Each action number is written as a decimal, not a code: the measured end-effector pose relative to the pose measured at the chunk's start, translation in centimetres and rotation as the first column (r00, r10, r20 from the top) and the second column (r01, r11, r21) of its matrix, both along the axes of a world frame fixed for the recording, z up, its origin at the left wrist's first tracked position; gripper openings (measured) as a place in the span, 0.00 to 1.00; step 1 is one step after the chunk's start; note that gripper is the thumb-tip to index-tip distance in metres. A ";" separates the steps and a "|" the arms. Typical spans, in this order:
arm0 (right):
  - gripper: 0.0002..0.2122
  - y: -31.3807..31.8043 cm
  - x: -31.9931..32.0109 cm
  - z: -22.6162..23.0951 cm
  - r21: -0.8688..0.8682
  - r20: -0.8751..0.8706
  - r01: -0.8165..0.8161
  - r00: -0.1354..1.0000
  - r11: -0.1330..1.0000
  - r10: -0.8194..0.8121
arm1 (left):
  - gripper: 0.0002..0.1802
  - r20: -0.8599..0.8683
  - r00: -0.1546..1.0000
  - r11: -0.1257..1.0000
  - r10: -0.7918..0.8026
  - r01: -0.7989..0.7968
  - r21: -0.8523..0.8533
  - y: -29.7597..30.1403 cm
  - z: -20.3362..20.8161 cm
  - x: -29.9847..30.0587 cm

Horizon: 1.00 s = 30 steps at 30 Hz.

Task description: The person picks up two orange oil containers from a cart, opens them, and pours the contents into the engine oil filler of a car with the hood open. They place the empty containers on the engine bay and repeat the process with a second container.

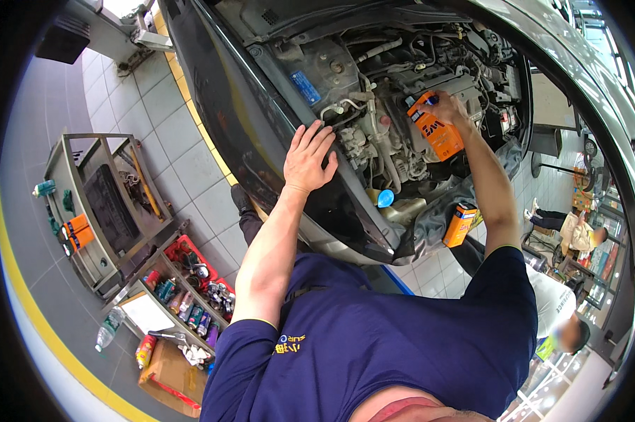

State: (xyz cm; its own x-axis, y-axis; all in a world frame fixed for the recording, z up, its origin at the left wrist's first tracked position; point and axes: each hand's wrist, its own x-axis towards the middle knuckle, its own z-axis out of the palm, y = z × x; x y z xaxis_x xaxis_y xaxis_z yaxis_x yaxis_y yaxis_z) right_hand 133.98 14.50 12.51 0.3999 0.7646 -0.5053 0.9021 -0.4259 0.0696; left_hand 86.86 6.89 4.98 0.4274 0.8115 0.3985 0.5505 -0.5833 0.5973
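Orange bottle (437,128) is tipped neck-down over the engine (395,98), deep in the open bay. Nearer, the left hand (308,156) lies flat and open on the bay's front edge, bracing the body. Farther in, the right hand (450,107) has its grip closed around the bottle's upper end. Keep the tilt steady and the neck centred. The filler opening and any flow cannot be made out; a second orange bottle (459,224) sits on the grey cover cloth (437,204).

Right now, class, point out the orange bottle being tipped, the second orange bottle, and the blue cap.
Tipped orange bottle (437,130), head view, middle of its body.
Second orange bottle (459,225), head view, its front face.
Blue cap (385,198), head view, its top.
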 end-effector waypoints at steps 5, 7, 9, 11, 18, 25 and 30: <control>0.56 -2.5 0.7 -0.7 0.078 -0.180 0.128 0.977 0.989 -0.112 | 0.25 -0.003 1.000 1.000 0.000 0.000 0.011 0.0 0.1 0.0; 0.47 -3.9 0.9 -2.1 0.230 -0.214 0.177 0.968 0.957 -0.127 | 0.25 -0.004 1.000 1.000 -0.001 0.002 0.013 0.0 0.2 0.1; 0.46 -4.7 2.1 -3.1 0.261 -0.309 0.188 0.945 0.947 -0.103 | 0.24 -0.007 1.000 1.000 0.002 -0.002 0.014 0.0 0.3 0.1; 0.45 -6.4 3.5 -4.1 0.303 -0.338 0.212 0.936 0.929 -0.103 | 0.25 0.000 1.000 1.000 -0.008 0.008 0.022 0.0 0.2 0.2; 0.23 -9.7 4.5 -7.3 0.252 -0.824 0.550 0.554 0.796 -0.122 | 0.25 0.027 0.999 0.998 0.022 -0.024 0.052 -0.2 -0.3 -0.4; 0.21 -15.9 -3.2 -2.5 0.354 -0.906 0.752 0.423 0.555 0.005 | 0.30 0.197 0.980 0.988 -0.019 -0.012 0.151 -0.7 -0.9 -0.9; 0.18 -23.2 -13.9 3.1 0.446 -0.875 0.754 0.480 0.481 0.059 | 0.29 0.305 0.944 0.982 -0.125 0.162 -0.100 -1.6 2.1 -2.5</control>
